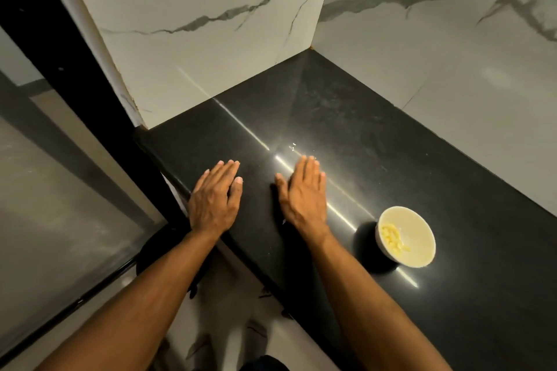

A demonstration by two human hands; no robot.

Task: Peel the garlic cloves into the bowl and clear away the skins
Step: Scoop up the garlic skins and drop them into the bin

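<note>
A white bowl [416, 229] stands on the black countertop [346, 117], to the right of my hands. Several peeled yellow garlic cloves [393, 240] lie inside it against its left wall. My left hand [217, 199] lies flat, palm down, at the counter's left front corner with its fingers straight. My right hand [304, 193] lies flat beside it, palm down, fingers straight and pointing away from me. Neither hand holds anything. A few tiny pale flecks [293, 146] sit on the counter just beyond my right fingertips.
White marble-veined walls [211, 24] close the counter at the back and on the right. The counter's front edge [256, 256] runs diagonally from the left corner toward the lower right. Below it is a light floor, with a dark round object [156, 247] under my left forearm.
</note>
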